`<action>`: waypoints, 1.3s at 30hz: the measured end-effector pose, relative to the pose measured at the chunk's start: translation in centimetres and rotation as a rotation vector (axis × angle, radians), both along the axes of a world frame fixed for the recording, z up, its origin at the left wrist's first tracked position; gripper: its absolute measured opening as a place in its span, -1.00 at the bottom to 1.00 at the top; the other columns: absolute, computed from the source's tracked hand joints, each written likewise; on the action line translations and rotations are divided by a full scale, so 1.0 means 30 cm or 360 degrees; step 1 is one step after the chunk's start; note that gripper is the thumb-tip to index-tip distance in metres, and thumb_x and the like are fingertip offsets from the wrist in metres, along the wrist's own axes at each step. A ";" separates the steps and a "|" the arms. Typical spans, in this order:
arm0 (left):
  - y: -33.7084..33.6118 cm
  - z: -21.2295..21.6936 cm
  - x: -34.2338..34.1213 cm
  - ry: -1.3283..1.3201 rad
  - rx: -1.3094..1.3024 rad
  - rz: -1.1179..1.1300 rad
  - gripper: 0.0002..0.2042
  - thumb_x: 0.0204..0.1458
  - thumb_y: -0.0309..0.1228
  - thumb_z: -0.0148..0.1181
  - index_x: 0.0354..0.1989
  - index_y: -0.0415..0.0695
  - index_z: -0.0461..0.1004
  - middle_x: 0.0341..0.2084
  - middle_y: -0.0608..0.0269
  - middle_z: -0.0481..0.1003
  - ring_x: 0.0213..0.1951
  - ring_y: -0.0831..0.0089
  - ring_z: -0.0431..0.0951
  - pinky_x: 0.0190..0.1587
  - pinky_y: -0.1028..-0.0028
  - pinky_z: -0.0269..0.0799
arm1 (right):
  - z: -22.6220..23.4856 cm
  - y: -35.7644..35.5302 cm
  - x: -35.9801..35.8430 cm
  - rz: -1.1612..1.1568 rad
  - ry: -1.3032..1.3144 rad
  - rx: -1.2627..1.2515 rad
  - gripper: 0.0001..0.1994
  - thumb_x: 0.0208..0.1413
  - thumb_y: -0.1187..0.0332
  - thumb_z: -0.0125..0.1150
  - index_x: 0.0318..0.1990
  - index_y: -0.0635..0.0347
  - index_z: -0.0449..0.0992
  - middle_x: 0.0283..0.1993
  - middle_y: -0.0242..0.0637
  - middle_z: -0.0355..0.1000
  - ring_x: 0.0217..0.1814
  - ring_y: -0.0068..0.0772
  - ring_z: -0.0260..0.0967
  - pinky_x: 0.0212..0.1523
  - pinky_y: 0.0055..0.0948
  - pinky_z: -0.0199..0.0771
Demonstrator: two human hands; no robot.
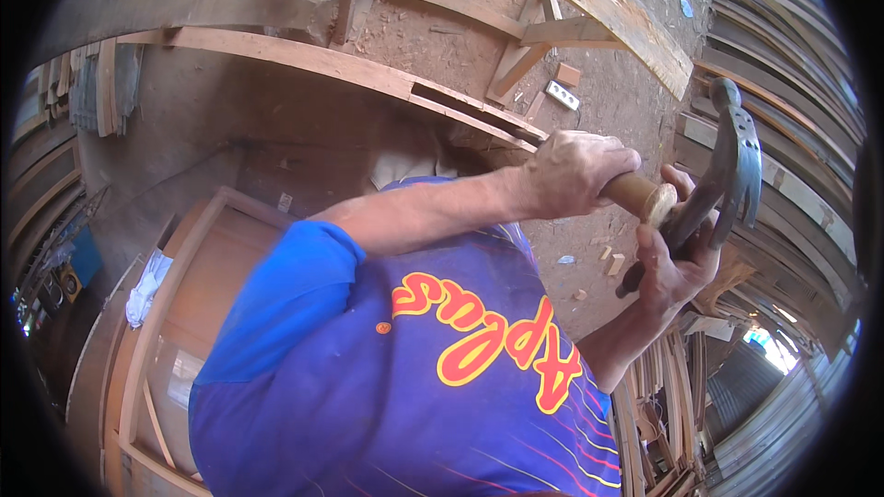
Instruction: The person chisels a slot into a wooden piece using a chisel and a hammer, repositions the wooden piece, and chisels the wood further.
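My left hand (575, 170) is wrapped round the wooden handle of a chisel (631, 193), whose pale, flattened butt end points right. Its blade is hidden behind the hand. Close by, my right hand (677, 267) grips a claw hammer (737, 156) by its dark handle, with the metal head standing above the fingers. The right thumb and a finger come up close to the chisel's butt; whether they touch it I cannot tell. Just left of my left hand lies a long wooden beam (304, 57) with a slot cut along it.
Wooden trestle pieces (571, 32) stand beyond the beam. On the dirt floor lie a white power strip (563, 95), a small wood block (567, 75) and offcuts (615, 263). Stacked boards (783, 166) line the right side. A wooden frame (152, 359) leans at the lower left.
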State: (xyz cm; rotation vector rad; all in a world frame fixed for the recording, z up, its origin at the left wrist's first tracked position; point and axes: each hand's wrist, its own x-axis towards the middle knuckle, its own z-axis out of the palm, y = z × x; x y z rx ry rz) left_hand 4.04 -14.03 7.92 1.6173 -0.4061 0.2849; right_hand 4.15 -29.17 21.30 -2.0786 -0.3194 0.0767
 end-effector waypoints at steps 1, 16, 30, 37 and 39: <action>-0.018 0.004 -0.006 -0.0028 0.0017 0.0213 -0.65 -0.10 -0.38 0.50 -0.13 -0.12 0.53 -0.42 0.10 0.60 -0.31 0.17 0.70 -0.30 0.23 0.57 | -0.006 -0.001 -0.006 -0.0054 -0.0026 0.0015 -0.36 -0.04 0.49 0.57 0.22 0.35 0.41 0.10 0.04 0.58 0.13 -0.25 0.55 0.14 -0.31 0.55; -0.101 -0.073 0.037 -0.0049 0.0191 0.0057 -0.77 -0.05 -0.40 0.42 -0.25 -0.10 0.52 -0.49 0.16 0.56 -0.38 0.15 0.68 -0.38 0.23 0.59 | -0.169 -0.183 -0.001 -0.0310 0.0294 0.0336 -0.47 0.04 0.26 0.56 -0.01 0.19 0.30 0.08 0.25 0.52 -0.55 -0.58 0.40 -0.62 -0.68 0.38; -0.093 -0.032 0.041 0.0074 0.0213 0.0025 -0.82 0.01 -0.36 0.39 -0.40 -0.08 0.46 -0.54 0.15 0.54 -0.43 0.12 0.68 -0.39 0.19 0.56 | -0.162 -0.157 -0.019 -0.0446 0.0375 0.0412 -0.53 0.00 0.43 0.47 -0.02 0.20 0.29 0.04 0.21 0.54 -0.34 -0.39 0.52 -0.55 -0.61 0.45; -0.037 -0.039 0.066 0.0400 0.0277 -0.0589 -0.79 0.02 -0.30 0.36 -0.18 -0.04 0.60 -0.43 0.00 0.66 -0.28 -0.02 0.71 -0.21 0.07 0.59 | -0.155 -0.152 -0.029 -0.0446 0.0362 0.0280 -0.56 0.03 0.43 0.44 -0.03 0.22 0.28 0.05 0.24 0.53 -0.33 -0.33 0.55 -0.51 -0.60 0.50; -0.057 -0.038 0.079 0.0429 0.0317 -0.0551 -0.79 0.03 -0.29 0.36 -0.18 -0.04 0.60 -0.43 -0.01 0.66 -0.28 -0.02 0.70 -0.20 0.07 0.59 | -0.170 -0.167 -0.037 -0.0425 0.0345 0.0322 -0.55 0.04 0.39 0.45 -0.03 0.23 0.29 0.05 0.23 0.54 -0.34 -0.33 0.56 -0.53 -0.59 0.50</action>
